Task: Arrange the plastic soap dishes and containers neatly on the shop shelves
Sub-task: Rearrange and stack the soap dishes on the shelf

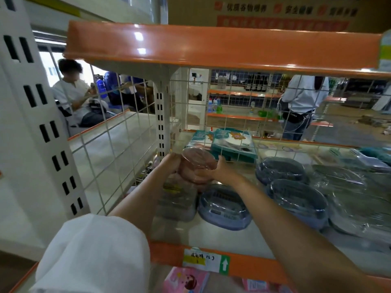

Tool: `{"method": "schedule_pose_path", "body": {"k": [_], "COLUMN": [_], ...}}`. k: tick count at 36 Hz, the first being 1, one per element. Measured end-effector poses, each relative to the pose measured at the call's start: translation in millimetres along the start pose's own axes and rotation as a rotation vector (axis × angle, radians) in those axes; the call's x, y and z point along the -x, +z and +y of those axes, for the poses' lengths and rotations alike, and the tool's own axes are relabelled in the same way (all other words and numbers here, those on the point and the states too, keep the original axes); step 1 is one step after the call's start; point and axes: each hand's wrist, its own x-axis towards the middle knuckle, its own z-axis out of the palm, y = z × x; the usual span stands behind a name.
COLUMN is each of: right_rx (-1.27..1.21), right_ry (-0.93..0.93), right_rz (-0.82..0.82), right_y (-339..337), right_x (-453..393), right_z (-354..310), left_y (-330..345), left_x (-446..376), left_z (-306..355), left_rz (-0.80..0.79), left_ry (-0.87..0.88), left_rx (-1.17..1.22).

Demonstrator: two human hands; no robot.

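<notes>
Head view: both hands reach into the middle shelf (pixel 243 235), which has an orange front edge and a white wire-mesh back. The left hand (pixel 170 163) and the right hand (pixel 215 171) meet around a pink soap dish (pixel 197 160) with a clear lid, held tilted above the shelf near its back left corner. The left fingers curl round its left side; the right hand grasps it from below and to the right, thumb up beside the rim. Further pinkish dishes seem to sit stacked just under it (blur makes the number hard to tell).

On the shelf, just in front of the hands, lies a blue oval soap dish (pixel 224 206) wrapped in clear film. Two more blue oval dishes (pixel 296 199) lie to its right, one behind the other, and grey wrapped containers (pixel 355 199) fill the right end. To the left of the near blue dish stands a dark wrapped box (pixel 177 206). A teal packet (pixel 230 144) sits behind the mesh.

A price label (pixel 206 260) with a green arrow is stuck on the front edge.
</notes>
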Motion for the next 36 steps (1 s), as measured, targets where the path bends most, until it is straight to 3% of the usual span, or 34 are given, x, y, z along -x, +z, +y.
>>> {"method": "schedule_pose_path", "body": {"k": [9, 22, 29, 36], "right_rx": [0.07, 0.034, 0.067, 0.12], "right_ry": [-0.063, -0.047, 0.03, 0.089], "right_rz": [-0.11, -0.06, -0.076, -0.1], "right_y": [11.9, 11.3, 10.6, 5.5], "right_x": [-11.5, -20.8, -25.4, -21.9], "right_z": [2.5, 1.3, -1.2, -2.7], "left_y": [-4.1, -30.6, -32.9, -31.9], "left_x": [5.4, 8.7, 9.4, 5.6], "left_z": [2.3, -12.1, -19.7, -22.7], "left_rz": [-0.022, 0.134, 0.052, 0.151], "left_ry": [-0.062, 0.061, 0.102, 0.165], "left_rx": [0.13, -0.244, -0.532, -0.539]}}
